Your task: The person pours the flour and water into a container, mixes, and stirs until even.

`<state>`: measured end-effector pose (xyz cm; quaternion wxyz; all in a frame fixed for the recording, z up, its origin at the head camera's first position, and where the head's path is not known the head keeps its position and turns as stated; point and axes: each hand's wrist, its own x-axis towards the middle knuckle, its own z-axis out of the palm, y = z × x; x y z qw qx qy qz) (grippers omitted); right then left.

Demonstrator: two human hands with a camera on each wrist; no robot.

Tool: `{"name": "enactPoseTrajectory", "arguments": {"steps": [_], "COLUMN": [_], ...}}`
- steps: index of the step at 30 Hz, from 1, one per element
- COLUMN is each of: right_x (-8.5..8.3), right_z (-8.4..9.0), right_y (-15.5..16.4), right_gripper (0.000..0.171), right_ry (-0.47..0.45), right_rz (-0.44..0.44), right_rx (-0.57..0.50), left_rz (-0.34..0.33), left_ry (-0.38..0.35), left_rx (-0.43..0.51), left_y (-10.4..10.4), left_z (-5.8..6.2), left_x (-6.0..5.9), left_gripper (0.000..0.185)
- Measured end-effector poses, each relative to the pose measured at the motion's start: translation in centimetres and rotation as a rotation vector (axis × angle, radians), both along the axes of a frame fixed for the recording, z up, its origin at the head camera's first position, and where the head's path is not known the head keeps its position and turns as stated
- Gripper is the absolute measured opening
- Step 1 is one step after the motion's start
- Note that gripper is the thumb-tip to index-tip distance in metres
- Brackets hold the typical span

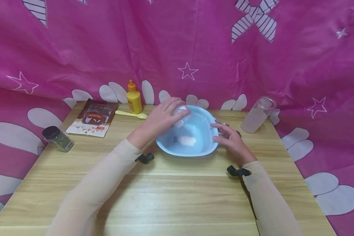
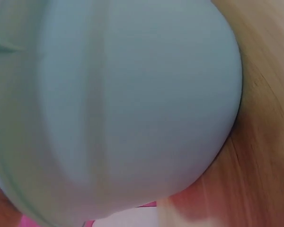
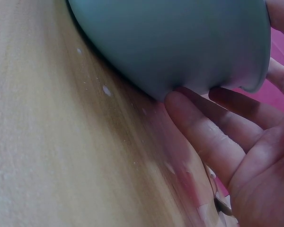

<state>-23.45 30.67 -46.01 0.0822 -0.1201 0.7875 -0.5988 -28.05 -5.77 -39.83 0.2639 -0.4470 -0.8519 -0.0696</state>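
A: Where's the bowl (image 1: 202, 126)?
B: Mid-counter (image 1: 165, 196), light blue, with a white heap (image 1: 187, 140) lying in its bottom.

A: And the left hand (image 1: 162, 118)?
B: Over the bowl's near-left rim, fingers curled round a small clear cup (image 1: 181, 114), tipped mouth-down into the bowl. The cup is blurred, so I can't tell if anything is in it.

A: The right hand (image 1: 231, 141)?
B: Fingers nearly straight, laid flat against the bowl's right outer wall; it grips nothing. The right wrist view shows the fingertips (image 3: 180, 101) touching the wall where it meets the counter.

A: What else stands around the bowl?
B: Left of it, a yellow spoon (image 1: 131, 114) and yellow bottle (image 1: 134, 97); farther left, a packet (image 1: 92, 122) and a dark-lidded jar (image 1: 58, 138). Right of it, a clear tumbler (image 1: 258, 114).
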Motion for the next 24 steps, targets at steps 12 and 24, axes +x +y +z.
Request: {"name": "enactPoseTrajectory", "arguments": {"steps": [12, 24], "right_x": [0.1, 0.2], "right_z": [0.0, 0.2], "right_y": [0.0, -0.1], "right_gripper": [0.058, 0.060], "right_ry": [-0.009, -0.021], "right_rz": [-0.012, 0.004], "right_rx": [-0.012, -0.034], "left_rz": [0.065, 0.126], "left_ry": [-0.134, -0.275], "left_rx": [0.259, 0.463], "left_y": [-1.6, -3.5], "left_z": [-0.3, -0.4], "left_x": [-0.4, -0.2], "left_gripper": [0.086, 0.088]}}
